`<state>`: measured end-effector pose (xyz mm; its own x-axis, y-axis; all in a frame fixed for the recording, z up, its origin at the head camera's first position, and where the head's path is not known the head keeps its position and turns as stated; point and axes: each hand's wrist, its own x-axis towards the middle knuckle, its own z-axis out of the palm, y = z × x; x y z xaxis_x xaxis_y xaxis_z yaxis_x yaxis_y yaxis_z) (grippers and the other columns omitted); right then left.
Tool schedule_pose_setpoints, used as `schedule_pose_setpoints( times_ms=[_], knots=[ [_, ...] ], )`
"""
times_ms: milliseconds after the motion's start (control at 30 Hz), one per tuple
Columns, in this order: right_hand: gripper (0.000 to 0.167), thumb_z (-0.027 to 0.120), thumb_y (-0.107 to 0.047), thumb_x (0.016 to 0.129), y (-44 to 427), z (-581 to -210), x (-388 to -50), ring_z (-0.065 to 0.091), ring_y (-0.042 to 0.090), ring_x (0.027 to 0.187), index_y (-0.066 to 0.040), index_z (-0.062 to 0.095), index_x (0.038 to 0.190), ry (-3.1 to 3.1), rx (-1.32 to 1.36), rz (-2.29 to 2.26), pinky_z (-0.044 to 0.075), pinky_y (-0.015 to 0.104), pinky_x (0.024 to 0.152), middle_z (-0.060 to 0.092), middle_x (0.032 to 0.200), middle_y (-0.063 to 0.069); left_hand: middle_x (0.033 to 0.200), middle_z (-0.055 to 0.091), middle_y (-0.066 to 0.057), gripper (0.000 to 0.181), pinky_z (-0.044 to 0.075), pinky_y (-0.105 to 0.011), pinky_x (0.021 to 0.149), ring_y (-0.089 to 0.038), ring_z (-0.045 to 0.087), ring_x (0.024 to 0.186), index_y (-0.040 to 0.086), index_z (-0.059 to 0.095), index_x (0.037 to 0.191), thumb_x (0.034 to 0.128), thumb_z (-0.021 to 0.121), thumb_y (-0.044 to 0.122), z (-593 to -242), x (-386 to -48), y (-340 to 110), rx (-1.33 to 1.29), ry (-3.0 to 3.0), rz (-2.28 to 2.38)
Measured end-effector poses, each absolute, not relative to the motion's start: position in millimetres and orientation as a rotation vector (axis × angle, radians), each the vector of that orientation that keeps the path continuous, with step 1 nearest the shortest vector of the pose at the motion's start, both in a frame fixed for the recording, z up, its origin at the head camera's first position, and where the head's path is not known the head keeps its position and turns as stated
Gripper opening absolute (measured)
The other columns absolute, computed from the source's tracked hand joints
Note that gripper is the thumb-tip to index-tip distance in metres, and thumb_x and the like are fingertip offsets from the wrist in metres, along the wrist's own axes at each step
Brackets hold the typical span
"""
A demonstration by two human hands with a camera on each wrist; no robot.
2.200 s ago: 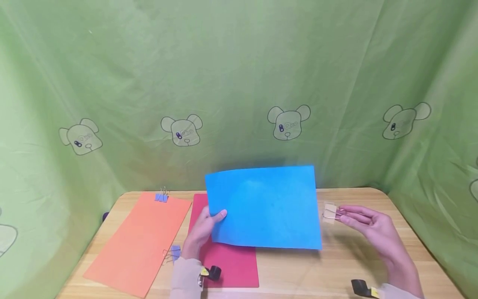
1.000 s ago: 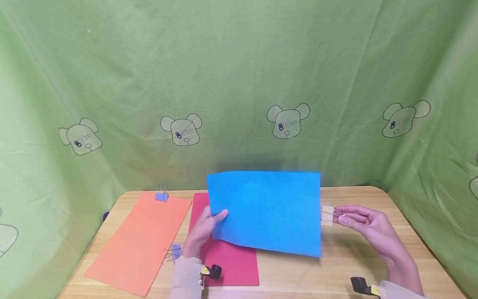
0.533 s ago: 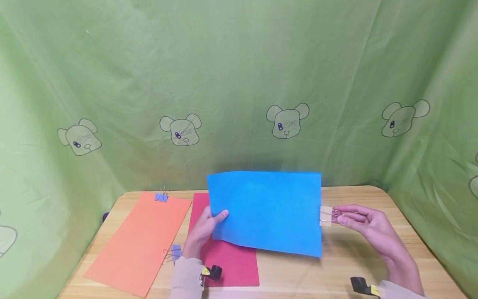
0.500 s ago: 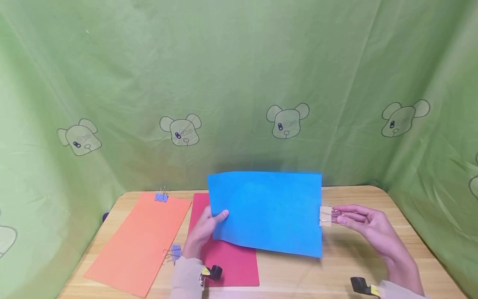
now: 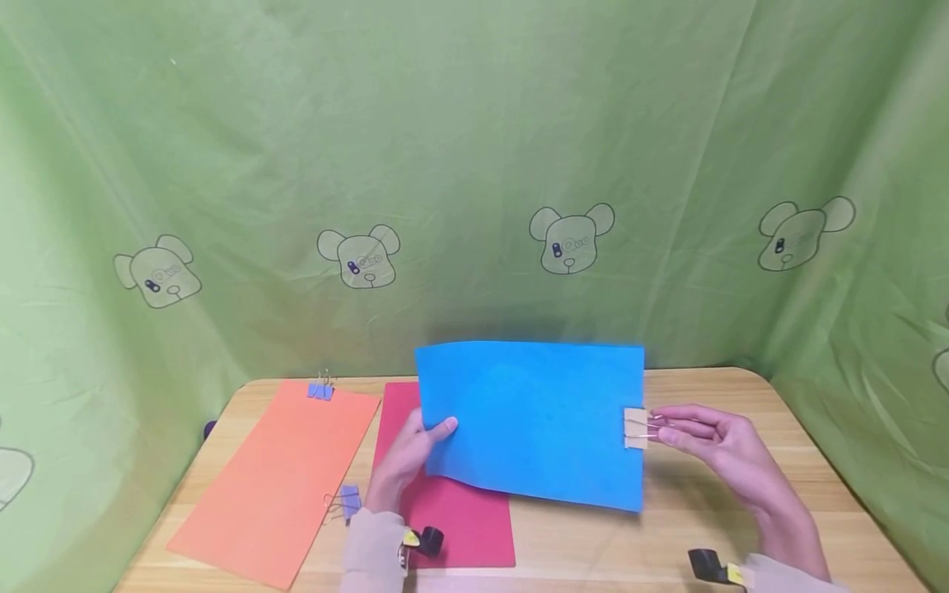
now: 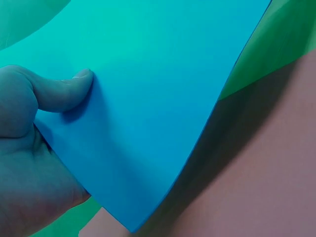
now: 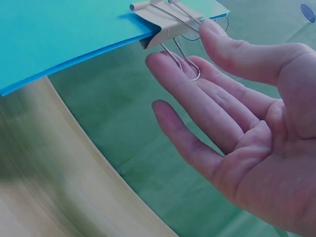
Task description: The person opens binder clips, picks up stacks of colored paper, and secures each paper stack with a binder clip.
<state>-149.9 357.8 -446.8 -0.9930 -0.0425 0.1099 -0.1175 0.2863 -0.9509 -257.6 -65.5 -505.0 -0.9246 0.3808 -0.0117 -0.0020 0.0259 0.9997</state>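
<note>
My left hand [image 5: 406, 455] pinches the left edge of the blue paper [image 5: 534, 420], thumb on its face; the fingers behind are hidden. The paper hangs raised above the table, slightly bowed, and its edge shows more than one layer in the right wrist view. A beige binder clip [image 5: 635, 428] sits over the middle of the right edge, its mouth around the paper. My right hand [image 5: 730, 445] holds the wire handles of that clip between thumb and fingers; in the right wrist view the handles [image 7: 190, 74] stand spread apart.
Orange paper [image 5: 274, 486] lies at the left with a blue binder clip [image 5: 320, 391] on its far edge. Another blue binder clip [image 5: 351, 501] lies beside it. Red paper [image 5: 467, 527] lies partly under the raised blue paper. A green curtain [image 5: 460, 123] encloses the wooden table [image 5: 578, 539].
The beige clip came from right of the blue paper to its edge, then slid left further onto it with my right hand. The blue paper shifted slightly right in my left hand.
</note>
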Motion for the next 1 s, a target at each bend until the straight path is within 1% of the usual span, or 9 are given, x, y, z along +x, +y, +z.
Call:
schedule_pose_setpoints(
  times_ms=[233, 467, 633, 733, 867, 1000],
  knots=[
    [0.046, 0.068, -0.017, 0.101, 359, -447, -150, 0.072, 0.011, 0.105, 0.01, 0.057, 0.136, -2.508, 0.127, 1.778, 0.047, 0.01, 0.09, 0.075, 0.119, 0.0, 0.139, 0.057, -0.018, 0.048, 0.034, -0.059, 0.115, -0.037, 0.05, 0.134, -0.004, 0.046, 0.143, 0.104, 0.061, 0.021, -504, -257, -62, 0.363, 2.021, 1.977],
    [0.048, 0.066, -0.017, 0.102, 360, -447, -149, 0.071, 0.014, 0.109, 0.009, 0.054, 0.14, -2.516, 0.14, 1.801, 0.046, 0.01, 0.091, 0.073, 0.124, -0.001, 0.14, 0.057, -0.019, 0.048, 0.037, -0.059, 0.113, -0.038, 0.052, 0.133, -0.003, 0.045, 0.145, 0.1046, 0.06, 0.019, -505, -255, -59, 0.391, 1.993, 1.979],
    [0.051, 0.062, -0.019, 0.104, 362, -449, -150, 0.07, 0.011, 0.109, 0.009, 0.048, 0.145, -2.498, 0.123, 1.831, 0.049, 0.013, 0.091, 0.072, 0.124, -0.006, 0.143, 0.054, -0.02, 0.055, 0.036, -0.061, 0.113, -0.042, 0.049, 0.136, -0.003, 0.041, 0.148, 0.1034, 0.062, 0.021, -506, -253, -57, 0.358, 1.982, 1.964],
    [0.055, 0.061, -0.018, 0.105, 364, -450, -151, 0.07, 0.011, 0.11, 0.01, 0.043, 0.148, -2.442, 0.112, 1.9, 0.052, 0.018, 0.091, 0.072, 0.124, -0.008, 0.146, 0.052, -0.022, 0.059, 0.035, -0.062, 0.113, -0.044, 0.048, 0.137, -0.002, 0.038, 0.15, 0.1023, 0.064, 0.021, -507, -251, -54, 0.334, 1.973, 1.952],
    [0.058, 0.06, -0.016, 0.105, 366, -453, -152, 0.07, 0.011, 0.11, 0.015, 0.037, 0.149, -2.305, 0.13, 2.033, 0.054, 0.025, 0.092, 0.071, 0.123, -0.008, 0.149, 0.049, -0.021, 0.065, 0.036, -0.063, 0.113, -0.045, 0.046, 0.138, 0.0, 0.034, 0.154, 0.101, 0.065, 0.022, -508, -248, -50, 0.339, 1.977, 1.912],
    [0.058, 0.057, -0.015, 0.107, 368, -455, -153, 0.068, 0.007, 0.112, 0.015, 0.034, 0.15, -2.236, 0.163, 2.063, 0.054, 0.026, 0.092, 0.069, 0.125, -0.011, 0.151, 0.047, -0.02, 0.069, 0.037, -0.061, 0.113, -0.044, 0.044, 0.14, 0.001, 0.032, 0.156, 0.0994, 0.067, 0.019, -508, -247, -48, 0.38, 1.96, 1.88]
  ],
)
